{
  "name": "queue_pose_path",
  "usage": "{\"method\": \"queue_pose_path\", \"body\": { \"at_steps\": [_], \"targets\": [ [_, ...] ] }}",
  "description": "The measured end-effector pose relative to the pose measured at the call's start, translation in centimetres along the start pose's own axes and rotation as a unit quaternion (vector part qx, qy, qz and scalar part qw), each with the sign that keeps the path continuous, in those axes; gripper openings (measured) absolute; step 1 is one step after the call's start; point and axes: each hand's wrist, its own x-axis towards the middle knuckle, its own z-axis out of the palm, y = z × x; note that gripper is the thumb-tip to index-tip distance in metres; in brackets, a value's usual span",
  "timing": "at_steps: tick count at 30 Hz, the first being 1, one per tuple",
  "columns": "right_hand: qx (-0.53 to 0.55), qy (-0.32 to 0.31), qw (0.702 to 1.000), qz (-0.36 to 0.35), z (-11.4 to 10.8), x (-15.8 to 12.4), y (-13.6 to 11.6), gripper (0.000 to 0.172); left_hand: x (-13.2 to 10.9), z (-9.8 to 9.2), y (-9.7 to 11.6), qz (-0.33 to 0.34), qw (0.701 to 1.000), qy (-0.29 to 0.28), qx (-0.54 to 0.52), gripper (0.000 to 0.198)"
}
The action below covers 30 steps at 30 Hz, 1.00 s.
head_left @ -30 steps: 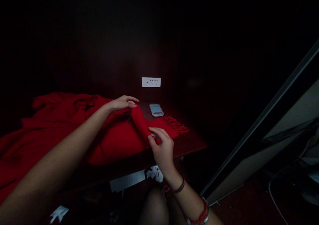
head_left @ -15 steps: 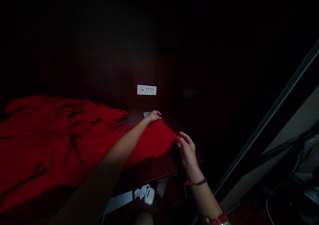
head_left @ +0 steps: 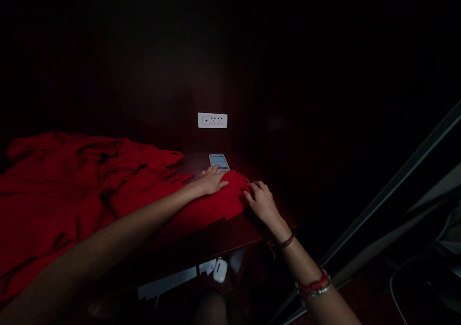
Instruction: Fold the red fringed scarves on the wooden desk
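Note:
A large red fringed scarf lies spread over a dark wooden table, bunched in folds at the left. My left hand rests flat on the scarf's right end, fingers stretched out, next to a phone. My right hand lies on the scarf's right edge with fingers spread and slightly curled, palm down. Both hands press the cloth onto the table.
A white wall socket plate sits on the dark wall behind the phone. Under the table's front edge are white paper and a small white case. A slanted metal frame runs along the right.
The scarf's right end was lifted and folded, then laid down over the table. Both hands have come down flat onto it and the phone shows again behind my left hand.

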Motion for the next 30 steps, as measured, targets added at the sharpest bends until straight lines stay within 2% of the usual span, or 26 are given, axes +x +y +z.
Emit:
{"method": "queue_pose_path", "body": {
  "at_steps": [2,4,7,10,14,17,20,22,25,27,30],
  "targets": [
    [-0.01,-0.057,0.996,-0.072,0.6,1.4,0.0,0.036,-3.2,0.0,-1.1,-0.054,0.996,-0.066,-0.009,0.058],
    [-0.005,-0.142,0.98,-0.137,1.6,2.5,0.7,0.04,-6.0,0.6,-1.8,-0.089,0.99,-0.105,-0.027,0.067],
    [-0.011,-0.242,0.96,-0.142,3.0,2.9,2.3,0.042,-8.0,1.9,-2.3,-0.083,0.986,-0.14,-0.039,0.072],
    [-0.034,-0.247,0.965,-0.084,3.2,1.9,3.8,0.045,-7.0,2.5,-2.2,-0.041,0.986,-0.155,-0.034,0.072],
    [-0.075,-0.243,0.967,-0.013,2.0,0.5,5.4,0.047,-3.8,2.7,-1.3,0.019,0.981,-0.188,-0.039,0.075],
    [-0.117,-0.292,0.949,0.032,0.5,1.0,5.9,0.05,-2.4,2.7,-0.5,0.048,0.979,-0.195,-0.038,0.076],
    [-0.151,-0.368,0.916,0.048,-1.2,2.7,4.8,0.054,-2.6,1.8,-0.4,0.088,0.984,-0.151,-0.037,0.063],
    [-0.155,-0.347,0.925,0.023,-1.8,3.9,3.1,0.055,-3.5,0.7,-1.1,0.104,0.99,-0.087,-0.028,0.051],
    [-0.118,-0.25,0.96,-0.043,-1.0,4.7,0.1,0.059,-5.4,-0.5,-3.1,0.064,0.998,0.006,0.011,0.044],
    [-0.095,-0.242,0.963,-0.071,0.6,4.6,-1.1,0.061,-6.7,-0.4,-4.6,0.009,0.999,0.005,0.038,0.048],
    [-0.101,-0.272,0.954,-0.077,3.3,3.8,-1.2,0.061,-8.3,0.5,-6.2,-0.065,0.994,-0.072,0.041,0.062]
  ]
}}
